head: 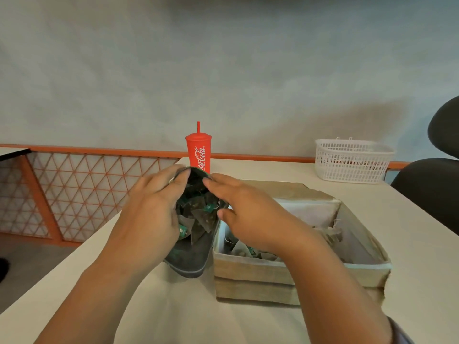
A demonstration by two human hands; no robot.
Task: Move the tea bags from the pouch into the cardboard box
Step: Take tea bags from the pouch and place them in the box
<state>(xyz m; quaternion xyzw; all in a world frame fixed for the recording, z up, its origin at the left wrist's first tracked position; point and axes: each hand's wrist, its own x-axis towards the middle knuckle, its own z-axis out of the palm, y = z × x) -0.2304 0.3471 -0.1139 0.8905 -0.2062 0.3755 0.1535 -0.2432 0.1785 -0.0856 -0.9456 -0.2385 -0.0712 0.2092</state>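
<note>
On the beige table (173, 306), the left hand (151, 209) grips the pouch (193, 256) by its rim while the right hand (250, 219), loosely spread and empty, hovers at its mouth; clumped tea bags (198, 214) could spill short of the adjacent cardboard box (248, 269).

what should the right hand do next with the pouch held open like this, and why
Probably dip the right hand into the pouch and pinch one of the tea bags near the top. The left hand holds its mouth open, the bags show inside, and the right fingers sit at the rim. The box stands right beside it, so the carry is short.
</note>
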